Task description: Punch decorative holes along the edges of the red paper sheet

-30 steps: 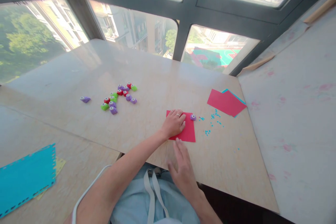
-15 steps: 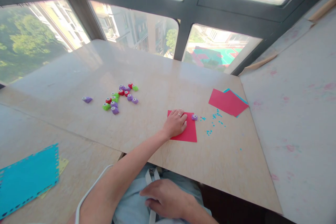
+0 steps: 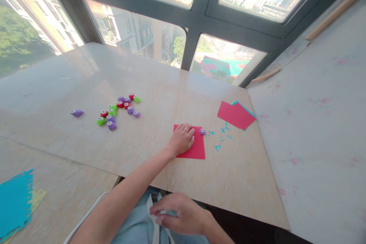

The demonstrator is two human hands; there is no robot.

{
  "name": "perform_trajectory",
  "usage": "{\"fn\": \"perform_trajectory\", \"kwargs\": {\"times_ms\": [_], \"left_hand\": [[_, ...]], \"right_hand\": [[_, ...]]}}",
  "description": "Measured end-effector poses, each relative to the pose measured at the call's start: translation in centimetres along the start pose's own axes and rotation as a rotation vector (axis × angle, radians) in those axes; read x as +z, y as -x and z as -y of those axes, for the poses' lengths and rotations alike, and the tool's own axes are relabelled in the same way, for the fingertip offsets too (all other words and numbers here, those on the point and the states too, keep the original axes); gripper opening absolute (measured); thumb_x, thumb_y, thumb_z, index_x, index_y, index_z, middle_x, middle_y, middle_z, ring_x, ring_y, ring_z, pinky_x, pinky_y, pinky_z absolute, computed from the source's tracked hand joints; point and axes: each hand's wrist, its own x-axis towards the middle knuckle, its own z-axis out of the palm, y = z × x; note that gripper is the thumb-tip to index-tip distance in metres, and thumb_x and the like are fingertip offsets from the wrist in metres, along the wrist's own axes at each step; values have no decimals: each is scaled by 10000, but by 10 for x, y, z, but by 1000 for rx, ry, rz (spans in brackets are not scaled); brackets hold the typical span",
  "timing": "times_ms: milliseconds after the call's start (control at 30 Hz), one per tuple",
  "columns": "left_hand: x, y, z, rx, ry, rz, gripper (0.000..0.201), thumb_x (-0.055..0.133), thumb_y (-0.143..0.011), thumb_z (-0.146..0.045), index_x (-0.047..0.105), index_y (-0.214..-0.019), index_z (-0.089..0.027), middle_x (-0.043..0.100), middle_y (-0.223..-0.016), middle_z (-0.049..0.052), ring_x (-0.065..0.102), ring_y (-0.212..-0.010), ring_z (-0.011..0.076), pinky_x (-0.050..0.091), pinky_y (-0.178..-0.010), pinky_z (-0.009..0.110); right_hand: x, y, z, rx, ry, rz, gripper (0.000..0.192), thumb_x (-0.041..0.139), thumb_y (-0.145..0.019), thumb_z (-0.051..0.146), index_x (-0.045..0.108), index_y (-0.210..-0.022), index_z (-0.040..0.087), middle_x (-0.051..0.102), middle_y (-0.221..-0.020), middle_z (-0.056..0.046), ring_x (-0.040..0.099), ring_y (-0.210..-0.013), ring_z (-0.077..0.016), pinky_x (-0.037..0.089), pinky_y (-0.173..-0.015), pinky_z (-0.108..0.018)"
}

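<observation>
Red sheet: a red paper square (image 3: 192, 145) is lain flat near the table's near edge, pinned under the left hand so that it is kept from sliding.
Left hand: the left hand (image 3: 181, 139) is laid palm down on the sheet's left part, fingers spread flat, nothing gripped.
Purple punch: a small purple punch (image 3: 202, 132) is set at the sheet's far right corner, touching or just beside it.
Blue bits: blue paper bits (image 3: 221, 137) are scattered right of the punch.
Right hand: the right hand (image 3: 180, 215) is held in the lap, off the table (image 3: 160, 84), fingers curled on a pale strap (image 3: 154, 225).
Punch cluster: more punches (image 3: 118, 109) are gathered well to the left.
Change: one second earlier the right hand was raised beside the sheet; now it is lowered to the lap, while the left hand is unchanged.
</observation>
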Motion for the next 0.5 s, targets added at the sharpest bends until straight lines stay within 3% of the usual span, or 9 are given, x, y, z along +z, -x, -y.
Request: {"fn": "perform_trajectory", "kwargs": {"times_ms": [133, 267, 433, 500], "left_hand": [[0, 0, 1, 10, -11, -25, 255, 484, -907, -234, 611, -1118, -172, 595, -1249, 151, 512, -1226, 272, 363, -1091, 488], [-1, 0, 2, 4, 7, -39, 243, 496, -897, -216, 615, -1106, -188, 604, -1243, 141, 519, -1224, 270, 378, -1082, 494], [-1, 0, 1, 0, 23, -30, 220, 486, -902, -215, 614, -1079, -195, 602, -1247, 132, 523, -1225, 263, 372, -1093, 498], [0, 0, 1, -16, 33, -29, 225, 482, -911, -233, 609, -1092, -190, 594, -1259, 136, 520, -1230, 262, 373, -1096, 487]], "right_hand": [[-34, 0, 10, 113, -167, -218, 281, 589, -895, 360, 729, -1088, 212, 765, -979, -58, 699, -816, -146, 548, -775, -266], [-86, 1, 2, 152, -234, -521, 332, 628, -850, 442, 712, -1023, 172, 747, -844, -59, 662, -678, -137, 549, -666, -277], [-147, 0, -26, 198, 57, -930, 310, 595, -843, 405, 680, -1025, 169, 672, -786, -34, 591, -640, -130, 507, -622, -267], [-163, -1, -38, 197, 190, -984, 342, 610, -832, 387, 660, -1084, 162, 649, -826, -35, 567, -647, -127, 496, -617, -261]]}}
